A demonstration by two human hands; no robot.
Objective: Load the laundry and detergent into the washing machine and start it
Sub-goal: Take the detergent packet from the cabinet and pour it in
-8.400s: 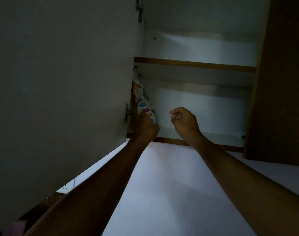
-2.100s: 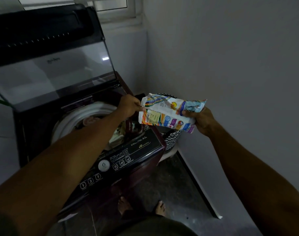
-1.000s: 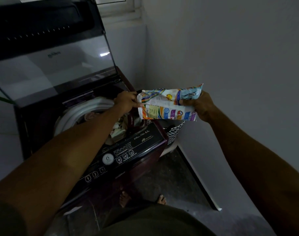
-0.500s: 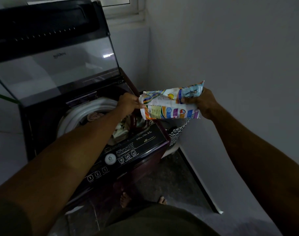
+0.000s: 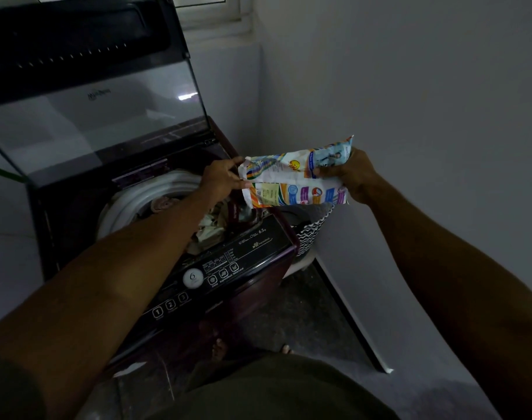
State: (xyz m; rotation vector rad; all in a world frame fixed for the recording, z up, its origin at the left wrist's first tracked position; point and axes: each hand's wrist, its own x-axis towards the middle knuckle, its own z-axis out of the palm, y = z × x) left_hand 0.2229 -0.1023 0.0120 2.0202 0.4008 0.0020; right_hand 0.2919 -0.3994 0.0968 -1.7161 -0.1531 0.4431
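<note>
Both hands grip the detergent packet [image 5: 295, 177], left hand [image 5: 221, 180] pinching its mouth end, right hand [image 5: 354, 174] clutching the far end. Since a second ago it has tilted mouth-down beside the open washing machine [image 5: 155, 207]; pouring looks imminent. Laundry [image 5: 210, 228] sits inside; patterned basket [image 5: 311, 231] beside, raised lid [image 5: 92, 116] clear.

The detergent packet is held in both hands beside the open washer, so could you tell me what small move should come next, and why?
Probably shift the detergent packet left over the drum and tip its left end down. The left hand and right hand hold its ends, clothes are already inside, and the lid stands open.
</note>
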